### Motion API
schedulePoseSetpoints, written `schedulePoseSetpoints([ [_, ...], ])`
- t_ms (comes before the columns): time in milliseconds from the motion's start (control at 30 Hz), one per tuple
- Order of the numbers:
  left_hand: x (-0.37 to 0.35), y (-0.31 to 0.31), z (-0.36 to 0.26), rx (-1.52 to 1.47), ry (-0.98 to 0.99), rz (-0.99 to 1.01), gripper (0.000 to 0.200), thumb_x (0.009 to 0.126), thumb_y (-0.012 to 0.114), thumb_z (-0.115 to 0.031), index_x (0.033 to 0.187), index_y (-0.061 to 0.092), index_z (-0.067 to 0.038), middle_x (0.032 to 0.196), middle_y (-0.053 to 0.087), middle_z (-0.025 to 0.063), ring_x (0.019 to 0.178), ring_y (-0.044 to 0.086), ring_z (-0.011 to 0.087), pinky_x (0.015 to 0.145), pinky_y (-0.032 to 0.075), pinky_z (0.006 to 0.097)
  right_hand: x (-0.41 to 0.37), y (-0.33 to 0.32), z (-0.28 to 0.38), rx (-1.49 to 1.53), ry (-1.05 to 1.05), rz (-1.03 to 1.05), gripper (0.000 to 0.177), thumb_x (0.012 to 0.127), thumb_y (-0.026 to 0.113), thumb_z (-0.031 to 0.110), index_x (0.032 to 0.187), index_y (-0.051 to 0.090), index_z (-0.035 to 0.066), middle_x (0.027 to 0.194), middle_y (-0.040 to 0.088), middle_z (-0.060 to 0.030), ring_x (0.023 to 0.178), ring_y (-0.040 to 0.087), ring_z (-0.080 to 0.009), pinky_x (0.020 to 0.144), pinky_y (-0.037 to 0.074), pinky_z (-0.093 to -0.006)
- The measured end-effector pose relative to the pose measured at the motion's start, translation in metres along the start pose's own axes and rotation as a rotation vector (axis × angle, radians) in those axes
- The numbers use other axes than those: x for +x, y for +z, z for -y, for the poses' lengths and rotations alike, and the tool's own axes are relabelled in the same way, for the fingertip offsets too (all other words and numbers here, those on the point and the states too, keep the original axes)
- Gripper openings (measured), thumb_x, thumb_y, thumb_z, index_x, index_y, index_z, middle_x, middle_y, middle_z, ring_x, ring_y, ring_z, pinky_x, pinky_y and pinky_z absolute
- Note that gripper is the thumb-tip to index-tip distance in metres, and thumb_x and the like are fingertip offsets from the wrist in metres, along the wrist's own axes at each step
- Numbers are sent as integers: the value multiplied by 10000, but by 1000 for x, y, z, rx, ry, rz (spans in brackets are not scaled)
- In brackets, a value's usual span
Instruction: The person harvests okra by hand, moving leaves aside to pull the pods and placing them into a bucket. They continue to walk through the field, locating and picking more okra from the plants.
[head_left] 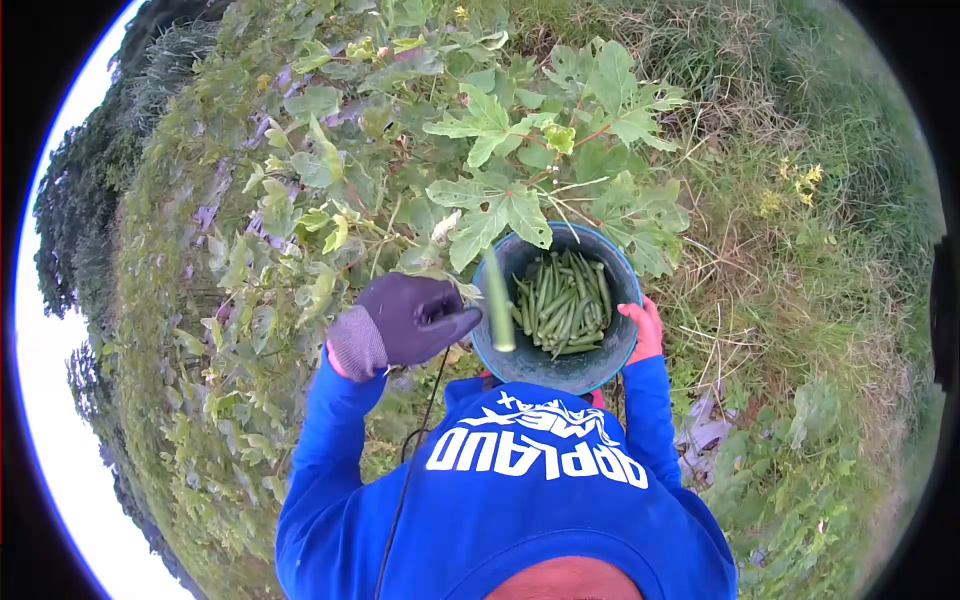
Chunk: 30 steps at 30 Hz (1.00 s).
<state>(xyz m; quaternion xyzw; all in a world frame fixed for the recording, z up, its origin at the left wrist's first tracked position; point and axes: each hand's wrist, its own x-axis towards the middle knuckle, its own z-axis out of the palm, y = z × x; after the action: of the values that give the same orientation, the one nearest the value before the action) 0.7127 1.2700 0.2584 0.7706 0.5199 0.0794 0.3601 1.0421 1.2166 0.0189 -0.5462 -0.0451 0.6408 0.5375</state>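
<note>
A dark bucket with a blue-green rim stands against the front of the blue shirt. Inside it lies a pile of green pods. My bare right hand grips the bucket's right rim. My left hand, in a dark purple glove with a grey cuff, is just left of the bucket, its fingers curled and its thumb apart from them. A single green pod, blurred by motion, is in the air over the bucket's left side, not touching the glove.
Broad-leaved plants lean over the bucket's far rim and spread across the left side. Grass and small yellow flowers are on the right. A thin black cord runs down the shirt. Dark trees stand at far left.
</note>
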Motion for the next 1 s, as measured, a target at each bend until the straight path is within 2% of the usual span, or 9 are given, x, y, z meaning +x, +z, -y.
schedulePoseSetpoints([
  [67,19,-14,19,-111,-112,-54,304,873,606,-341,875,690,-49,714,665,122,619,631,192,594,493,323,5,-8,-4,-42,5,-20,520,717,639,36,1201,459,-23,1030,587,-120,936,588,-215,832,490,-350],
  [200,83,-102,89,-481,-43,-543,433,954,471,-391,859,667,-17,694,626,35,572,543,86,523,430,217,-10,-12,4,-25,-24,-58,521,720,628,47,1208,462,-32,1039,592,-132,925,593,-231,823,492,-354],
  [267,129,-148,127,-603,27,-675,450,945,436,-422,977,642,-23,784,633,72,646,575,129,605,480,265,-15,-18,5,-28,-28,-101,513,719,622,52,1202,469,-30,1040,593,-133,925,593,-233,819,492,-354],
  [333,192,-188,196,-1139,-84,-637,505,899,492,-462,1103,590,-10,895,643,124,686,602,195,647,519,332,-22,-27,3,-27,-30,-162,504,719,616,58,1196,477,-28,1040,594,-134,925,594,-235,815,492,-353],
  [500,324,-185,274,-822,-455,-797,645,899,445,-561,1084,588,39,970,626,254,731,677,294,656,583,402,-45,-42,-9,61,-111,-308,219,757,609,119,965,573,61,894,629,-56,820,613,-208,763,503,-367],
  [633,380,-190,303,-611,-626,-657,562,882,502,-554,1197,538,-89,1011,631,196,798,662,318,622,560,418,-65,-64,-18,90,-196,-395,207,770,606,134,963,575,67,909,635,-57,849,620,-204,800,499,-367],
  [733,416,-185,355,-231,-367,-429,551,881,498,-551,1177,543,-89,990,627,186,775,647,305,608,544,407,-76,-46,-19,126,-235,-507,150,765,615,140,900,599,76,910,622,-46,870,606,-190,820,481,-336],
  [767,426,-177,373,-193,-272,-365,547,881,496,-550,1171,545,-88,983,626,183,767,642,301,603,538,403,-70,-43,-24,134,-307,-560,460,700,647,84,1139,542,-5,960,614,-98,865,597,-210,799,484,-343],
  [1000,301,-117,422,-721,-360,-290,525,877,487,-544,1125,559,-87,933,617,158,714,608,270,569,500,376,-92,-38,-14,210,-339,-724,440,675,660,29,1101,553,12,925,614,-89,847,602,-196,783,500,-335],
])
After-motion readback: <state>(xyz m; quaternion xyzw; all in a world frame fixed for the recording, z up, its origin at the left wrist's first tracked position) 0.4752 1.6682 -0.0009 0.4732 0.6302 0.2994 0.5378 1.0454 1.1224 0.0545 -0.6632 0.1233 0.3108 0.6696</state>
